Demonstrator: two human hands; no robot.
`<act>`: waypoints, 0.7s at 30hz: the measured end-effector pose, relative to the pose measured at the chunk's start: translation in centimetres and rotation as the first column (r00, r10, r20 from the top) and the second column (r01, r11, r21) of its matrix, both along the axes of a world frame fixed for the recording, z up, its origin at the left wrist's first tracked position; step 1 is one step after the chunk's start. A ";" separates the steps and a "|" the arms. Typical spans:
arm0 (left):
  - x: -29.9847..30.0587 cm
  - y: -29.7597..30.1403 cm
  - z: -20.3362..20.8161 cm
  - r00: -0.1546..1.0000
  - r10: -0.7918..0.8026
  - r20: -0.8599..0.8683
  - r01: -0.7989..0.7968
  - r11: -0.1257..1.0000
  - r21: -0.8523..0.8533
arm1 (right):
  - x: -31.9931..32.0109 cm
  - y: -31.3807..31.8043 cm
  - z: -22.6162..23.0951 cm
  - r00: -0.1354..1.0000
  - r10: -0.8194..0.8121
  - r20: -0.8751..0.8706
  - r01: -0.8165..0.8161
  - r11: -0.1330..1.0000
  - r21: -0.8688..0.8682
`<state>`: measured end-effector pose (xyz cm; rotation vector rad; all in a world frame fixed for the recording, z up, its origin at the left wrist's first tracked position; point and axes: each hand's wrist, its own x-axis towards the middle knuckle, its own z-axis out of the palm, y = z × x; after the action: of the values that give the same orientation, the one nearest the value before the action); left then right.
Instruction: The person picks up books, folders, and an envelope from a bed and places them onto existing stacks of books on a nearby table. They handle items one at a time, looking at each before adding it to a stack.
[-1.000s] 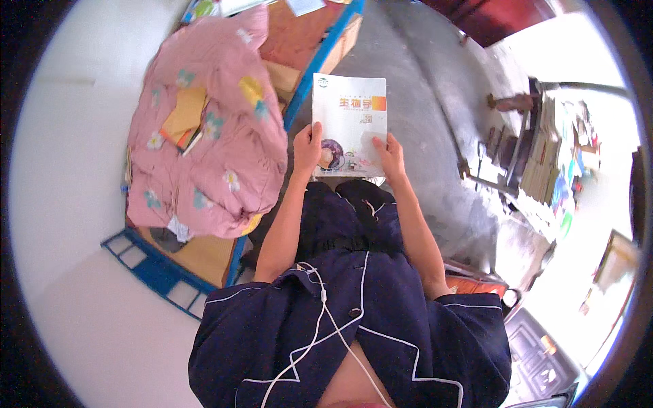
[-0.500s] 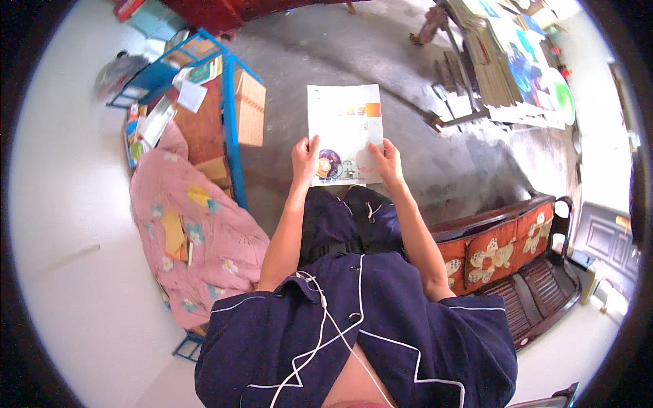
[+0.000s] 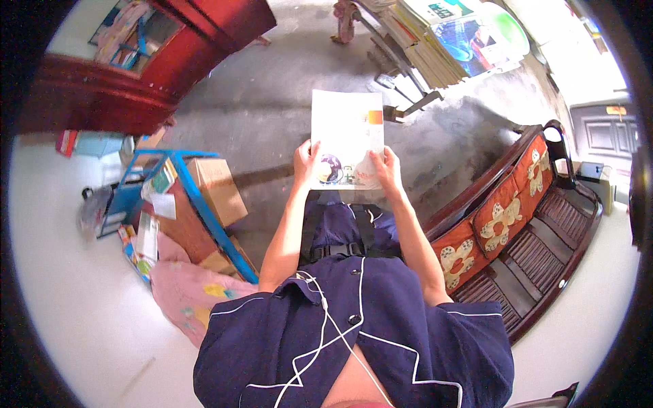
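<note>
One white textbook (image 3: pixel 347 129), its lower side edges clamped in the fingers of the left hand (image 3: pixel 307 163) and right hand (image 3: pixel 387 168), travels with the turning view. Beyond, the blue-framed bed (image 3: pixel 214 217) has slid lower and the red wardrobe (image 3: pixel 158 95) shows more fully.

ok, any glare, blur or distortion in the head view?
Head view: glare washes out the upper part of the book; head view: upper right blown nearly white; head view: red cabinet looks slightly smeared; head view: dark bench's outer edge bows, corners go black.
</note>
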<state>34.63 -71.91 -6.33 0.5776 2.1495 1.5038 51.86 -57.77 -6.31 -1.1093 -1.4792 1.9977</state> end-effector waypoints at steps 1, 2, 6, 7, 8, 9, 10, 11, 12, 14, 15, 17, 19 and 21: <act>-1.2 1.5 0.0 1.000 -0.024 0.007 0.024 1.000 0.002 | -0.8 1.0 0.0 1.000 -0.018 0.024 0.018 1.000 0.020; -2.5 2.8 0.0 0.999 -0.049 0.012 0.049 0.999 -0.016 | -1.8 2.0 0.0 0.999 -0.040 0.031 0.039 0.999 0.021; -8.6 6.9 -1.6 0.991 -0.136 0.001 0.134 0.975 -0.177 | -6.3 5.3 -0.7 0.996 -0.080 0.047 0.080 0.997 -0.002; -9.8 8.3 -1.0 0.988 -0.152 0.002 0.150 0.973 -0.177 | -7.7 6.3 -0.6 0.995 -0.087 0.057 0.088 0.996 -0.022; -10.8 9.7 -0.5 0.987 -0.164 -0.006 0.162 0.980 -0.112 | -8.8 7.3 -0.5 0.993 -0.103 0.058 0.104 0.994 -0.022; -12.0 11.1 0.1 0.984 -0.176 -0.014 0.175 0.983 -0.047 | -9.8 8.1 -0.4 0.987 -0.138 0.087 0.139 0.990 -0.013; -13.4 12.0 0.3 0.981 -0.191 -0.011 0.191 0.980 -0.051 | -10.9 8.7 -0.1 0.978 -0.170 0.119 0.173 0.985 -0.009; -14.6 13.1 0.4 0.976 -0.215 -0.016 0.215 0.976 -0.035 | -11.9 9.4 0.1 0.975 -0.188 0.121 0.191 0.982 -0.013; -15.8 14.3 0.5 0.970 -0.242 -0.020 0.241 0.970 -0.019 | -12.9 10.3 0.3 0.977 -0.198 0.075 0.199 0.980 -0.008; -18.2 16.1 -0.1 0.957 -0.288 -0.026 0.284 0.954 -0.100 | -14.3 11.3 1.0 0.973 -0.228 0.039 0.228 0.974 -0.012; -19.0 16.9 -0.4 0.948 -0.316 -0.037 0.305 0.936 -0.174 | -14.9 11.8 1.3 0.969 -0.243 0.039 0.244 0.969 -0.026; -19.6 19.6 0.6 0.942 -0.336 -0.013 0.331 0.933 -0.139 | -15.8 13.7 1.4 0.956 -0.291 0.036 0.292 0.956 -0.024; -20.3 22.0 1.7 0.932 -0.347 0.106 0.357 0.928 -0.105 | -16.6 15.3 1.2 0.931 -0.364 0.031 0.364 0.931 0.005; -21.1 24.6 1.1 0.917 -0.384 0.104 0.392 0.917 -0.071 | -16.9 17.2 0.9 0.923 -0.383 0.046 0.383 0.924 0.020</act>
<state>13.54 -47.28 -5.27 0.8338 1.8855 1.1850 34.97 -40.55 -5.44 -1.3342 -1.1807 1.6986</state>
